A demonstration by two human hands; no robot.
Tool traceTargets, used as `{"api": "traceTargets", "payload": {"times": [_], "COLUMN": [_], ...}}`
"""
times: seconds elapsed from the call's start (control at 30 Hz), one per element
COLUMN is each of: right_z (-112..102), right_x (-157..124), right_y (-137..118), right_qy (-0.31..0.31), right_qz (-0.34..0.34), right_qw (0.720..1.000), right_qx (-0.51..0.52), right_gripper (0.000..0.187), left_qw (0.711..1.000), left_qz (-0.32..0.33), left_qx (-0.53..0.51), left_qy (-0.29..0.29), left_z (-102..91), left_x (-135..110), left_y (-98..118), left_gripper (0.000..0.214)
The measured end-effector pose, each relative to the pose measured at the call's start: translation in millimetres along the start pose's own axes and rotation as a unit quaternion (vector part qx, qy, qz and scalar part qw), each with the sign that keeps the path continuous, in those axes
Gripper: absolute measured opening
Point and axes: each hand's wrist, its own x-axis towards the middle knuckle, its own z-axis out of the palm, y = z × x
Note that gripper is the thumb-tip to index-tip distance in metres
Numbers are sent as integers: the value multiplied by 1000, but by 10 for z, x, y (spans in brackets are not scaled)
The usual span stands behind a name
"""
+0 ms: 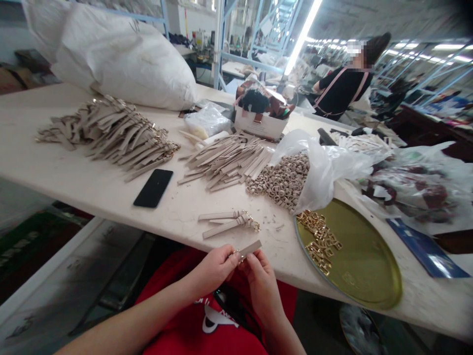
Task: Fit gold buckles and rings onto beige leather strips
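Observation:
Near the table's front edge I hold a short beige strap [253, 247] between both hands. My left hand [216, 266] pinches its left end, where a small gold buckle [240, 257] shows between the fingertips. My right hand [261, 280] grips the strap further along, thumb on top. The fingers partly cover the buckle. Just beyond my hands lie a few beige straps with gold buckles [225, 224]. To the right, gold buckles [320, 239] are heaped on the left side of a round gold tray [364, 261].
Beige loops [283, 180] spill from a clear plastic bag [321, 170]. Loose straps [229, 160] and a pile of buckled straps [121, 130] lie behind a black phone [153, 188]. A white sack [121, 54], a filled box [258, 121] and a co-worker [342, 91] are farther back.

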Motion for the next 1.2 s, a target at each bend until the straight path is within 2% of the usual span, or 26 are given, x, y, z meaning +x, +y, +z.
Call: {"api": "traceTargets", "payload": {"times": [0.13, 0.33, 0.5, 0.6, 0.73, 0.83, 0.87, 0.93, 1.0, 1.03, 1.07, 1.13, 1.2], "right_z": [30, 104, 35, 21, 12, -47, -74, -125, -162, -172, -178, -172, -149], "right_x": [-63, -102, -79, -72, -62, -44, -38, -27, -14, -5, 7, 36, 66], "right_y": [-24, -135, -152, -147, -90, -10, 10, 30, 20, 8, -7, -48, -105], "right_qy": [-40, -95, -70, -57, -71, -32, -11, 20, 27, 19, 3, -43, -78], "right_qz": [16, 107, 129, 127, 78, -21, -64, -155, -224, -235, -226, -172, -136], "right_qw": [999, 986, 979, 980, 992, 995, 986, 948, 910, 904, 910, 937, 947], "right_qx": [-15, 85, 144, 145, 67, -89, -155, -277, -348, -357, -348, -302, -280], "right_gripper": [21, 26, 26, 24, 18, 12, 10, 6, 6, 7, 8, 11, 14], "left_qw": [998, 995, 999, 1000, 998, 998, 999, 1000, 1000, 1000, 999, 996, 994], "left_qz": [13, 7, 2, -6, -34, -32, -27, -15, -15, -20, -25, -28, -28], "left_qx": [50, 96, 51, 1, -50, -42, -31, -5, -4, -19, -39, -78, -96], "left_qy": [20, 21, 7, -5, -31, -16, -6, 14, 19, 11, -3, -31, -43], "left_z": [-10, -11, -4, 9, 29, 49, 55, 60, 50, 39, 26, -4, -28], "left_x": [-44, -85, -85, -77, -55, -42, -41, -48, -59, -62, -60, -32, 32], "left_y": [15, 41, 29, 14, 13, 17, 19, 27, 44, 53, 60, 63, 47], "left_gripper": [31, 26, 27, 27, 26, 26, 26, 26, 26, 26, 27, 32, 36]}}
